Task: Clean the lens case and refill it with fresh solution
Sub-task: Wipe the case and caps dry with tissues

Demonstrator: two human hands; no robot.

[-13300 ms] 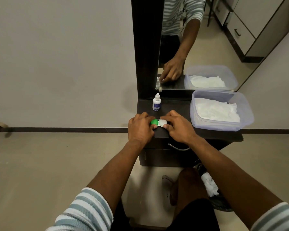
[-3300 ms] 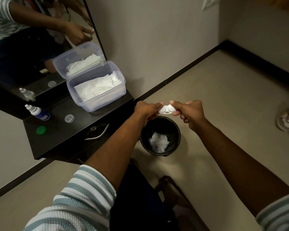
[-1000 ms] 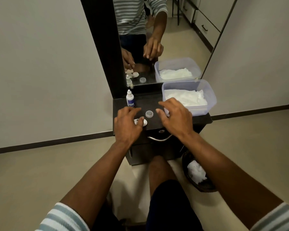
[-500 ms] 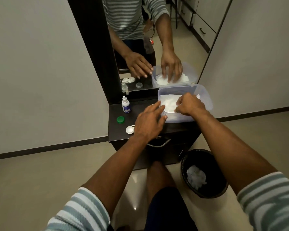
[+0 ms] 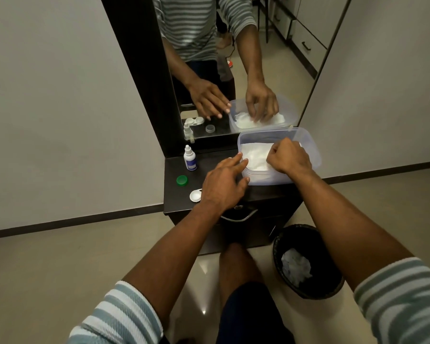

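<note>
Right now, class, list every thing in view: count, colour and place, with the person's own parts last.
Lens case: one, white, open, front of the dark cabinet top, partly under the left wrist.
Green cap: one, behind the case.
Solution bottle: one, white with blue label, upright by the mirror.
Tissue box: one, clear plastic, right side of the top.
Tissues: white, inside the box.
Bin: one, black, on the floor at right, white waste inside.
Left hand: fingers straight, touching the box's edge.
Right hand: in the box, its grip closed on tissue.
</note>
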